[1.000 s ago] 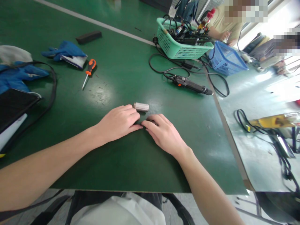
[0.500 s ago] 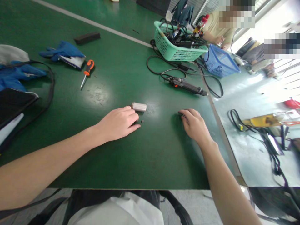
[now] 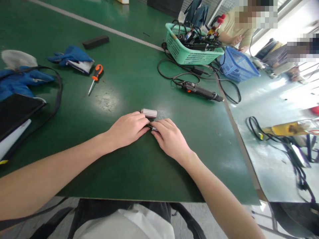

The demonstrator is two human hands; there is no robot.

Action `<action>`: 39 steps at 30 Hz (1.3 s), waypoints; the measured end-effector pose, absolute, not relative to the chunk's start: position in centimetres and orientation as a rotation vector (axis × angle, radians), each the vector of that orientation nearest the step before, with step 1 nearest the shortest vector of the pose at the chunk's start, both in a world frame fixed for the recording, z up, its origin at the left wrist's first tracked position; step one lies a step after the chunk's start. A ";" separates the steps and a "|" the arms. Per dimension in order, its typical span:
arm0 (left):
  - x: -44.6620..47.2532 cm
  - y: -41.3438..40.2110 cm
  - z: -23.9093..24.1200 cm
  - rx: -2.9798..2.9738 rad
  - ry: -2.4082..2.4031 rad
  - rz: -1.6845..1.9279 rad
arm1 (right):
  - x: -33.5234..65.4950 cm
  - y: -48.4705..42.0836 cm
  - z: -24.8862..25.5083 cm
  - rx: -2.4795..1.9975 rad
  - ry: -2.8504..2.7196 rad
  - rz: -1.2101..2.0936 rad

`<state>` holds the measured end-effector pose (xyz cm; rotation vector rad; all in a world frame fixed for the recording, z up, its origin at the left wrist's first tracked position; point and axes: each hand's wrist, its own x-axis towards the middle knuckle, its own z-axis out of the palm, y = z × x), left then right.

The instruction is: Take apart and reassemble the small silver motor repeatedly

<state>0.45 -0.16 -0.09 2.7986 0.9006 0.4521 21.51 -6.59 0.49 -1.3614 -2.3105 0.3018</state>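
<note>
My left hand [image 3: 129, 128] rests on the green table, its fingers curled and thumb tip close to my right hand [image 3: 170, 136]. The right hand's closed fingers hold a small dark and silver piece [image 3: 154, 128] that shows between the two hands. Most of that piece is hidden, so its kind is unclear. What the left fingers grip, if anything, is also covered. Just beyond the fingertips a ribbed silver cylinder [image 3: 150, 113] lies on its side, next to the left knuckles.
An orange-handled screwdriver [image 3: 96, 74], blue gloves [image 3: 72, 57] and a dark block [image 3: 96, 42] lie left. Farther right are a corded electric screwdriver [image 3: 200, 91], a green basket [image 3: 191, 55] of cables and a blue basket [image 3: 239, 68]. A co-worker [image 3: 236, 28] sits beyond.
My right hand has moved left across the table to meet my left hand, bringing the small piece along. The left hand has stayed nearly in place. The view has shifted slightly.
</note>
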 end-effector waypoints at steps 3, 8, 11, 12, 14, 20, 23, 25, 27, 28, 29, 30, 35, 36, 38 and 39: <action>0.4 0.0 -0.3 2.783 0.896 0.475 | 21.2 -6.8 0.4 -1.380 -2.262 0.337; 0.2 0.0 -0.4 2.788 0.842 0.504 | 21.4 -6.8 0.2 -1.375 -2.181 0.403; 0.2 0.0 -0.3 2.773 0.831 0.506 | 21.6 -6.6 0.2 -1.348 -2.158 0.453; 0.2 0.1 -0.3 2.767 0.833 0.500 | 21.7 -6.5 0.2 -1.343 -2.146 0.476; 0.2 0.1 -0.2 2.750 0.844 0.480 | 21.8 -6.4 0.3 -1.348 -2.118 0.525; 0.1 0.3 -0.2 2.709 0.883 0.441 | 22.1 -6.3 0.4 -1.376 -2.077 0.592; 0.1 0.2 -0.3 2.725 0.874 0.442 | 22.0 -6.3 0.5 -1.385 -2.062 0.607; 0.1 0.2 -0.4 2.744 0.884 0.441 | 22.0 -6.4 0.7 -1.397 -2.046 0.633; 0.1 0.2 -0.5 2.763 0.890 0.439 | 21.9 -6.5 0.9 -1.412 -2.035 0.668; 0.1 0.1 -0.5 2.771 0.885 0.439 | 21.8 -6.5 1.0 -1.418 -2.034 0.681; 0.0 0.1 -0.5 2.779 0.874 0.440 | 21.8 -6.6 1.1 -1.423 -2.036 0.691; 0.0 0.1 -0.6 2.786 0.862 0.444 | 21.7 -6.7 1.2 -1.424 -2.037 0.693; -0.2 0.2 -0.5 2.800 0.840 0.478 | 21.8 -6.8 0.9 -1.423 -2.022 0.616; -0.2 0.2 -0.5 2.801 0.845 0.483 | 21.9 -6.8 0.8 -1.428 -2.017 0.588; -0.1 0.2 -0.5 2.799 0.861 0.491 | 21.9 -6.7 0.6 -1.434 -2.018 0.534; -0.1 0.2 -0.5 2.796 0.869 0.494 | 21.9 -6.7 0.5 -1.435 -2.023 0.510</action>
